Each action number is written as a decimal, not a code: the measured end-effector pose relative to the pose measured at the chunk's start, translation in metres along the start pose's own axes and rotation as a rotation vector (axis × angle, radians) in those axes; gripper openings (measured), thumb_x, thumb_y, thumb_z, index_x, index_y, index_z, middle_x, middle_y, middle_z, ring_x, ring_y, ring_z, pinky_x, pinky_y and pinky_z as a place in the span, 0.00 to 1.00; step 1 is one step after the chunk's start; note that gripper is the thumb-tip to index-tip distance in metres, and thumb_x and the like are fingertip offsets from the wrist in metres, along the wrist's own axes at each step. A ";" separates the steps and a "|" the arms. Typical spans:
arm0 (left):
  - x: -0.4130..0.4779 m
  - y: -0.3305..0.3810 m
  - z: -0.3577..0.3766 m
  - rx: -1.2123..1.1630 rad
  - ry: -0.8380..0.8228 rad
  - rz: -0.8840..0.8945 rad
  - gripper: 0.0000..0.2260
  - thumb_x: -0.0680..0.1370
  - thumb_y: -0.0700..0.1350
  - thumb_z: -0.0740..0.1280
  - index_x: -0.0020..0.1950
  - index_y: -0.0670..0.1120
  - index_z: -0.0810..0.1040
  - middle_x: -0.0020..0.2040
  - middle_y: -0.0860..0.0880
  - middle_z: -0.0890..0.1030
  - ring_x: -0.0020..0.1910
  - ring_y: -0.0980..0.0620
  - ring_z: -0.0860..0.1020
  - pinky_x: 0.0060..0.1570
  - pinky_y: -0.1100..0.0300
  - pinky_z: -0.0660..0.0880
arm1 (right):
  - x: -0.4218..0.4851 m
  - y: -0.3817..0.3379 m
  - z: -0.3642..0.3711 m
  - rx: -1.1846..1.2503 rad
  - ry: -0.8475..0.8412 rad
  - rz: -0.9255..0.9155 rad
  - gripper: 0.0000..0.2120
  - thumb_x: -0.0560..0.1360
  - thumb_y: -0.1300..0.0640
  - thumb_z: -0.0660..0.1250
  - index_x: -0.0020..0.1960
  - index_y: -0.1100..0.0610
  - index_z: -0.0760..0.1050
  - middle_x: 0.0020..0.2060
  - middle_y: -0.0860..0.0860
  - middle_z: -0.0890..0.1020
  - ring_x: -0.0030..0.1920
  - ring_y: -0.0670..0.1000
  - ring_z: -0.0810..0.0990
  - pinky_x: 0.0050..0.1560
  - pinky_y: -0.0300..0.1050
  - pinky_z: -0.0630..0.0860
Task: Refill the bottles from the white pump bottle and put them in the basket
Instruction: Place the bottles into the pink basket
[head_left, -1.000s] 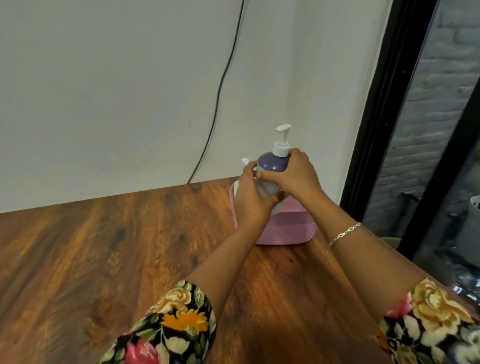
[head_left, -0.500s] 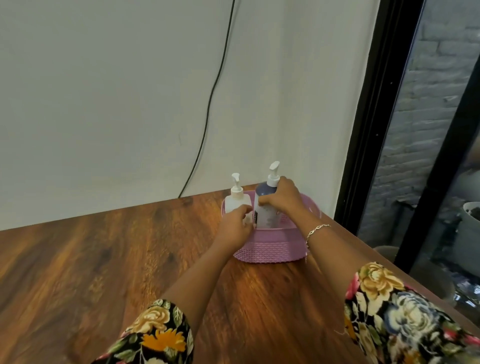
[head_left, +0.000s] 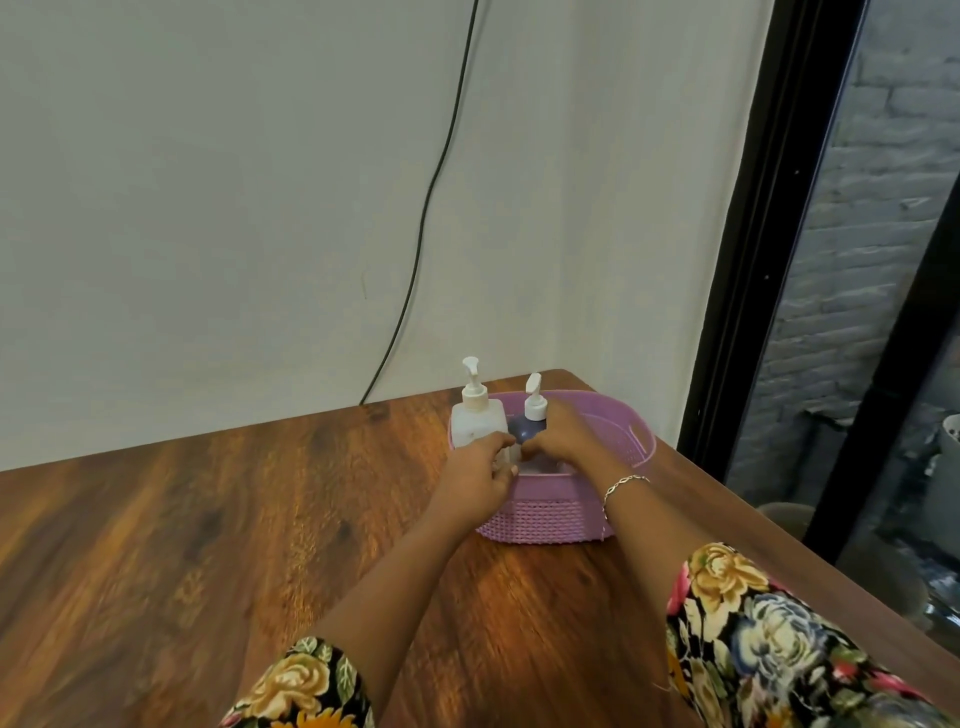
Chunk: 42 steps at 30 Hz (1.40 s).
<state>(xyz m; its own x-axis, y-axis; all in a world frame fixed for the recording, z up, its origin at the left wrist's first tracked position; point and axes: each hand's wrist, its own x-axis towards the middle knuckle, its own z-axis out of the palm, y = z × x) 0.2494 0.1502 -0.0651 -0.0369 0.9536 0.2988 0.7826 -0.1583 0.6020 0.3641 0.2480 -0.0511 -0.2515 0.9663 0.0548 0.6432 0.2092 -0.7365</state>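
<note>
At the bench's (head_left: 208, 545) far right corner, the right hand (head_left: 563, 441) clamps its grip round the blue bottle (head_left: 522, 431), likely seating it upright in the basket (head_left: 540, 512) beside the white pump bottle (head_left: 475, 423); for the left hand (head_left: 475, 480), the grip cannot be told.

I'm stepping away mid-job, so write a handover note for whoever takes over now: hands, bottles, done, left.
Right hand: grips the dark blue bottle with a white pump, upright in the lilac woven-look plastic basket.
Left hand: at the bottles' bases; grip unclear.
White plastic pump bottle: upright at the basket's left end.
Done: both bottles appear to be in the basket.
Left: let go; fill levels can't be judged.
</note>
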 end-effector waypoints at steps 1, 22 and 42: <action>0.000 0.000 0.000 0.002 0.000 0.003 0.16 0.80 0.41 0.61 0.67 0.45 0.71 0.65 0.47 0.75 0.62 0.50 0.73 0.53 0.68 0.64 | 0.001 0.001 0.001 -0.002 -0.008 0.003 0.24 0.64 0.65 0.75 0.58 0.63 0.74 0.53 0.58 0.79 0.54 0.57 0.78 0.53 0.48 0.75; -0.008 -0.009 0.013 0.004 0.075 0.073 0.20 0.78 0.43 0.64 0.70 0.47 0.68 0.67 0.49 0.73 0.65 0.51 0.72 0.62 0.61 0.68 | 0.007 0.011 0.000 -0.126 -0.133 0.032 0.28 0.68 0.60 0.75 0.65 0.59 0.69 0.61 0.58 0.76 0.61 0.59 0.74 0.62 0.50 0.70; -0.053 -0.043 -0.005 0.470 0.251 0.160 0.28 0.76 0.53 0.54 0.71 0.39 0.66 0.71 0.40 0.68 0.71 0.43 0.65 0.66 0.45 0.64 | -0.095 -0.021 0.058 -0.278 0.655 -0.422 0.20 0.71 0.62 0.71 0.61 0.65 0.74 0.57 0.61 0.77 0.57 0.61 0.77 0.53 0.50 0.77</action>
<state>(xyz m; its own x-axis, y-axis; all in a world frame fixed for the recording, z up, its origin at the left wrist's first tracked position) 0.2141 0.1054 -0.1029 0.0032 0.8275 0.5614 0.9815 -0.1102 0.1568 0.3327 0.1434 -0.0801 -0.0947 0.6715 0.7349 0.7659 0.5207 -0.3771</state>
